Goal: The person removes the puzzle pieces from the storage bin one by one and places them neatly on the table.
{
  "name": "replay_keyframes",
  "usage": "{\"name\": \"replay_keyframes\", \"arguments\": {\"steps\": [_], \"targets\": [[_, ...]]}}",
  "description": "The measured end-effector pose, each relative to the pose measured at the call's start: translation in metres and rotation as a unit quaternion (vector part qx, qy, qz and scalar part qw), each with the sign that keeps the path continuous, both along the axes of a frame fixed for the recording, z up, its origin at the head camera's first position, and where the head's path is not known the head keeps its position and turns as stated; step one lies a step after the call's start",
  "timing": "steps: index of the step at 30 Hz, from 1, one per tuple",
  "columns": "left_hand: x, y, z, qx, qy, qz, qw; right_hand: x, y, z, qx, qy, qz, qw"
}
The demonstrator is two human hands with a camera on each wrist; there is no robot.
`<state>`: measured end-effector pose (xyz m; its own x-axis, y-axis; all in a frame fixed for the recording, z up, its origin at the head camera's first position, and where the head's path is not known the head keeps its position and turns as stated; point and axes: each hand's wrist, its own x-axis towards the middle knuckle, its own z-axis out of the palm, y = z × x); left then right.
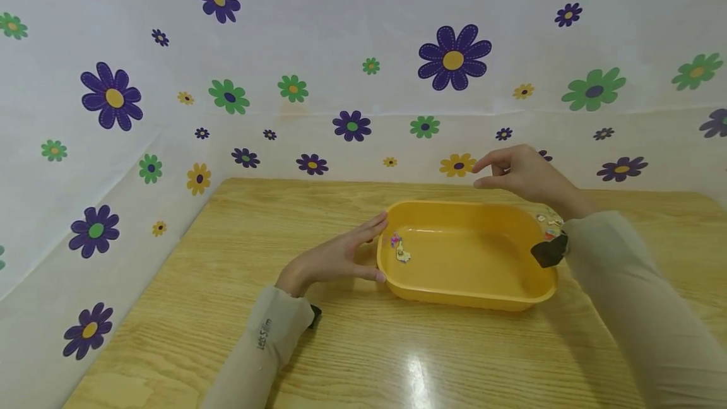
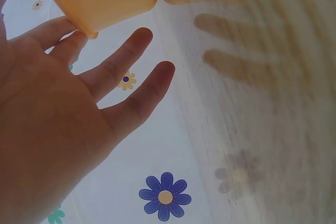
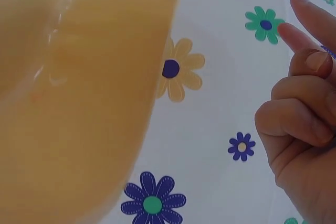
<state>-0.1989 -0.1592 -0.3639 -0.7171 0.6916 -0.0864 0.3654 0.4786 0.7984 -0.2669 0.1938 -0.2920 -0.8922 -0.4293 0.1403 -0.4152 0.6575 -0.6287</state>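
A yellow-orange rectangular plastic basin [image 1: 454,300] with rounded corners stands on the wooden table. My left hand [image 1: 337,252] rests at its left end, fingers spread, fingertips and thumb against the rim; in the left wrist view the fingers look straight. Inside the basin, at its left end, lie a small pale-yellow figure-like piece [image 1: 402,252] and a small pink-purple piece [image 1: 395,240], too small to identify. Above the far right edge hovers my right hand [image 1: 525,174], index finger and thumb apart with nothing between them, the other fingers bent in the right wrist view.
Several small colourful pieces [image 1: 549,222] lie beyond the basin's right end, partly hidden by my right wrist and its dark wrist device [image 1: 549,251]. A flower-patterned white sheet [image 1: 352,36] hangs behind the table [image 1: 238,219] and along its left side.
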Motion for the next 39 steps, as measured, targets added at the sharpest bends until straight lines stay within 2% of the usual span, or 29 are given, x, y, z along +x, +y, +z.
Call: {"name": "replay_keyframes", "arguments": {"steps": [10, 21, 33, 39], "targets": [[0.000, 0.001, 0.001, -0.005, -0.002, 0.002, 1.0000, 0.001, -0.023, -0.008, 0.000, -0.028, 0.032, 0.9991], [-0.002, 0.001, 0.000, -0.013, 0.016, -0.004, 0.9998, -0.003, -0.043, -0.022, -0.008, -0.015, 0.079, 0.9967], [-0.001, 0.001, 0.001, -0.011, -0.003, 0.004, 0.9999, -0.002, -0.059, -0.036, -0.008, -0.027, 0.131, 0.9910], [0.000, 0.001, 0.001, -0.007, -0.007, 0.004, 0.9999, -0.002, -0.067, -0.045, -0.004, -0.049, 0.148, 0.9879]]}}
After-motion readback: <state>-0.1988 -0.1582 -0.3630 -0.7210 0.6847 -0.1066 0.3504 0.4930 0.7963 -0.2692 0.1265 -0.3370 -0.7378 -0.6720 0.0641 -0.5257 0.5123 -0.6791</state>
